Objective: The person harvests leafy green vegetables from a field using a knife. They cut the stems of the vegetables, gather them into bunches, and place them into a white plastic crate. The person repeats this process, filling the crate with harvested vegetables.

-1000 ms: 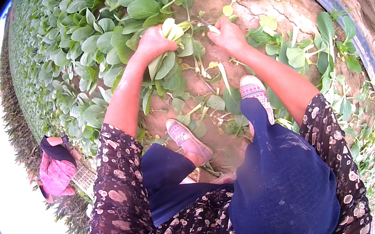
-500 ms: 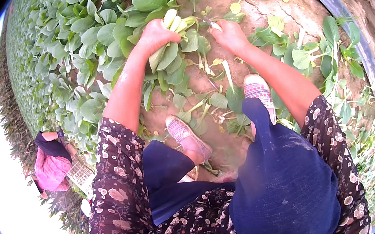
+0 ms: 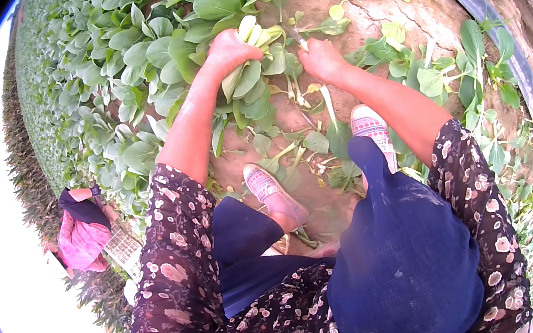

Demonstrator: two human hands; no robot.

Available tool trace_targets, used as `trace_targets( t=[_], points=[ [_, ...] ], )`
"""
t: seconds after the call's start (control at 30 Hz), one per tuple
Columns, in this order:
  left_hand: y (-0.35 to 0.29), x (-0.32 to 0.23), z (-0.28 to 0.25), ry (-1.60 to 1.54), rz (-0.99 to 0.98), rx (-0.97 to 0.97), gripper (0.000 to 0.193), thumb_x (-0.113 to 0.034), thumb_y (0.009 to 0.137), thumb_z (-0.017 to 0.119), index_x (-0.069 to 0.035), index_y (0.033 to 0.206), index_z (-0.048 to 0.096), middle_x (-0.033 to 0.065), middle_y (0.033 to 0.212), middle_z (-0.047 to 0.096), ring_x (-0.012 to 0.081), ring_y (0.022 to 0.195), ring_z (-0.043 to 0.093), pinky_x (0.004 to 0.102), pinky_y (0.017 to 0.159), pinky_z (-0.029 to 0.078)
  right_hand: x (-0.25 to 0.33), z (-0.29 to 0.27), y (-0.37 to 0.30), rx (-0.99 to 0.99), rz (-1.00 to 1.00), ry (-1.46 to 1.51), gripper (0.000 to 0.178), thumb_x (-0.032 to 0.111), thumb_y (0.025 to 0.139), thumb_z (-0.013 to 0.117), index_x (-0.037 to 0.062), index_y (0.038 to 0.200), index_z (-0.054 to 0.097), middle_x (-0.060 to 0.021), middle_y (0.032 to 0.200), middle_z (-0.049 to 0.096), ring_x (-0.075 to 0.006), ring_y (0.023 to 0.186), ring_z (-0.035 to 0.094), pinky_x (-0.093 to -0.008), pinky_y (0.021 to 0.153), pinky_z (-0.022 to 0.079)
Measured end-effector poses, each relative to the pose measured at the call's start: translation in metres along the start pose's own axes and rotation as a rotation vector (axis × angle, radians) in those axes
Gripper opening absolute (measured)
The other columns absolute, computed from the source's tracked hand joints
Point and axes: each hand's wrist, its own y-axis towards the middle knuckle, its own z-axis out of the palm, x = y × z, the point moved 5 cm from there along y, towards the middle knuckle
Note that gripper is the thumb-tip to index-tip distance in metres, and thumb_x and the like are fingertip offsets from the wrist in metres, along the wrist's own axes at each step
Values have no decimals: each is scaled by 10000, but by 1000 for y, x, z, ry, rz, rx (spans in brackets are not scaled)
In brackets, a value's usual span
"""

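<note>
My left hand (image 3: 231,53) is closed around a bunch of bok choy (image 3: 245,81). Pale stem ends stick up above the fist, and broad green leaves hang below it. Just to the right, my right hand (image 3: 324,61) grips a small knife (image 3: 294,36); its blade points left toward the stems. Whether the blade touches them I cannot tell. Both hands are over the edge of the standing bok choy plants (image 3: 154,50), above bare soil.
Cut leaves (image 3: 337,139) and stems lie around my shoes (image 3: 274,188). More loose greens (image 3: 429,80) are on the right, before a dark hose-like strip (image 3: 528,73). At the lower left, a person in pink (image 3: 81,243) is beside a pale crate (image 3: 124,250).
The whole view has shifted slightly, with hands, plants and ground all appearing a little farther right. Both hands keep their grips and nearly the same places over the plants.
</note>
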Motion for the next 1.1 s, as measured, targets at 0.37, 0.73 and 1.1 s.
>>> trace_targets(
  t=[0.37,0.73,1.1],
  points=[
    [-30,-18,-17,-255,91,-64,431,-156,623,823,13,996,692,100,917,721,166,813,684,317,759,549,-5,-33,-41,88,158,58,350,307,881,581,-13,951,705,-208,858,692,-307,761,687,-429,740,538],
    [-157,-71,-55,-1223,229,301,563,-189,856,645,-35,1372,478,83,1189,641,148,951,638,262,800,535,118,-146,-89,108,-275,849,424,285,845,793,69,1186,664,48,802,599,8,505,344,-184,436,257],
    [-275,-67,-102,-1470,493,206,437,-120,915,611,19,1317,513,138,1163,651,182,854,673,282,809,559,229,-164,-149,349,-354,1050,211,180,961,656,32,1087,575,55,736,511,13,450,314,-180,405,234]
  ],
)
